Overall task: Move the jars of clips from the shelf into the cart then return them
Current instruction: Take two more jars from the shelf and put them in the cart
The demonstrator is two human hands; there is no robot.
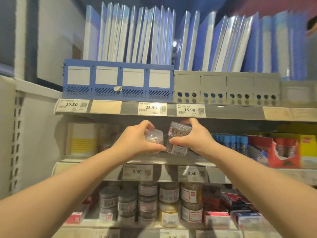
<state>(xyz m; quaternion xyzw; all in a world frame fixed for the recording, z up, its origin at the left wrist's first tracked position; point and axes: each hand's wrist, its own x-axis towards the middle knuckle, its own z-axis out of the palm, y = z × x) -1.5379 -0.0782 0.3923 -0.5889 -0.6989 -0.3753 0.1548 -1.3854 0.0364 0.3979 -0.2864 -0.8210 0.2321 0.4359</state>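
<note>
Both my arms reach up to the middle shelf [154, 158]. My left hand [135, 138] grips a small clear jar of clips [154, 136], its lid toward me. Right beside it, my right hand [192, 136] grips a second clear jar [180, 131] full of dark clips, tilted, with a red mark on its label. Under this tilted jar another jar [178, 149] with a barcode label shows on the shelf. The two held jars almost touch, just under the upper shelf's price rail. No cart is in view.
Blue folders [154, 36] stand in blue and grey file racks on the top shelf. The shelf below holds several stacked jars [154, 200] and red boxes [223, 212]. Yellow-striped packs [84, 140] sit left of my hands, blue and red packets [274, 148] right.
</note>
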